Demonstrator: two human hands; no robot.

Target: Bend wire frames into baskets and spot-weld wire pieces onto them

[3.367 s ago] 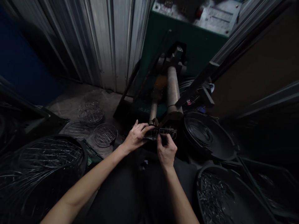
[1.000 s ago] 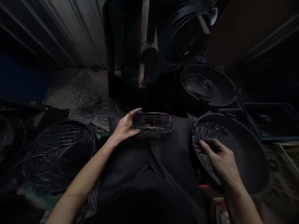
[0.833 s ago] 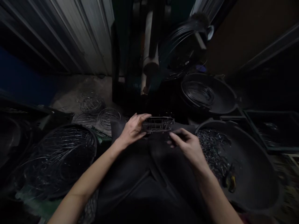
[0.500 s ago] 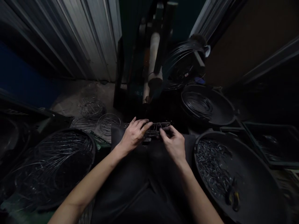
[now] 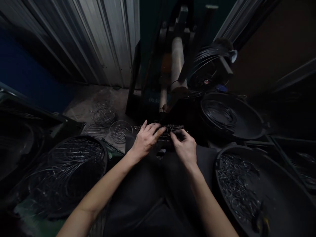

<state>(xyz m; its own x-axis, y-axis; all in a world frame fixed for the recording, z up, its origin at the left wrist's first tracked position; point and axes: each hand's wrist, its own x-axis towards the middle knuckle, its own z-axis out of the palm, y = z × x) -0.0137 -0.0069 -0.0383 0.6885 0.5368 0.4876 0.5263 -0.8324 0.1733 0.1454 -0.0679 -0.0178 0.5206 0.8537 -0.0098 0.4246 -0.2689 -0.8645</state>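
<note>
A dark wire frame with thin crossing wires lies level at the middle of the view, above my lap. My left hand holds its left part, fingers bent over the top and the thumb side toward the middle. At its near right edge, my right hand pinches with thumb and fingers pressed together. The fingertips of both hands are dark, and the wire right under them is hard to make out.
Ahead stands a machine with a metal cylinder. To the right are a pan of bent wire pieces and a pan holding a wire coil. A left basket holds long wires. Wire rings lie on the floor.
The view has shifted, so the machine and pans appear farther right. The wire frame now looks tilted differently, with more of its grid showing. Both hands keep their places on it.
</note>
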